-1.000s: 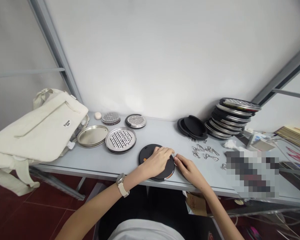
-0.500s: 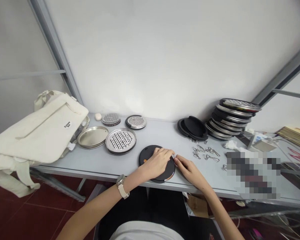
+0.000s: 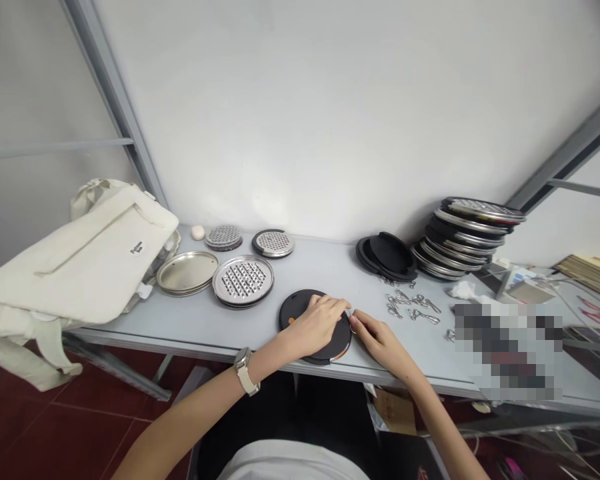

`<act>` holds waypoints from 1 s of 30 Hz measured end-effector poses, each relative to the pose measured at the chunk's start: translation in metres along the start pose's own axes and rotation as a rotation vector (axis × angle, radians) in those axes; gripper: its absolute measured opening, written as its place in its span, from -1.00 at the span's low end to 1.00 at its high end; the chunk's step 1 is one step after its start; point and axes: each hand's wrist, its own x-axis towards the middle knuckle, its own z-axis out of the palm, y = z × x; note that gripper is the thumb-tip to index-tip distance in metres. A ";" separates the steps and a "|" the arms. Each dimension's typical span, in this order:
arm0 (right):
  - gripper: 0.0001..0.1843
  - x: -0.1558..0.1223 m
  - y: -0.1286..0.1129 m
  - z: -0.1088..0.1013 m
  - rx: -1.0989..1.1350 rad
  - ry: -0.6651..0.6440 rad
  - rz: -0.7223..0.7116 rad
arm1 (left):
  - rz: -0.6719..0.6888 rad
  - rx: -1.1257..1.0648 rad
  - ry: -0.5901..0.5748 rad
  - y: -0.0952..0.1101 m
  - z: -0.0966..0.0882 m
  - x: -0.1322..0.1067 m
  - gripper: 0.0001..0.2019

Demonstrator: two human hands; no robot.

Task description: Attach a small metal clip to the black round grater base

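Working a small metal loop (image 3: 351, 313) at the rim of a black disc (image 3: 293, 309).
Near on the bench (image 3: 325, 264), the left hand (image 3: 320, 325) covers the disc, grip unclear; the right hand (image 3: 374, 335) pinches the loop, seemingly needing the disc steady; metal clips (image 3: 404, 299) lie farther right.

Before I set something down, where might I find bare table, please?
One patch lies beyond the left hand, between the black-rimmed grater and the black discs; another between the plain metal discs and the table's front edge. It's crowded around the tall stack and small metal pieces.
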 end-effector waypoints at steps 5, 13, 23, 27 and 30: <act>-0.61 0.001 0.000 0.000 -0.010 0.015 0.002 | -0.008 -0.004 -0.013 0.001 -0.001 0.000 -0.67; -0.61 0.000 -0.002 0.000 -0.022 0.022 0.005 | -0.013 0.003 0.009 0.001 -0.002 0.000 -0.73; -0.63 0.000 -0.001 0.000 -0.019 0.012 0.004 | -0.002 0.012 -0.002 0.001 -0.002 0.000 -0.70; -0.64 0.000 -0.002 0.000 -0.012 0.006 0.006 | 0.008 0.007 0.005 0.001 -0.003 0.000 -0.72; -0.65 0.000 -0.002 0.000 -0.011 0.008 0.008 | 0.010 0.008 0.006 0.001 -0.003 0.000 -0.71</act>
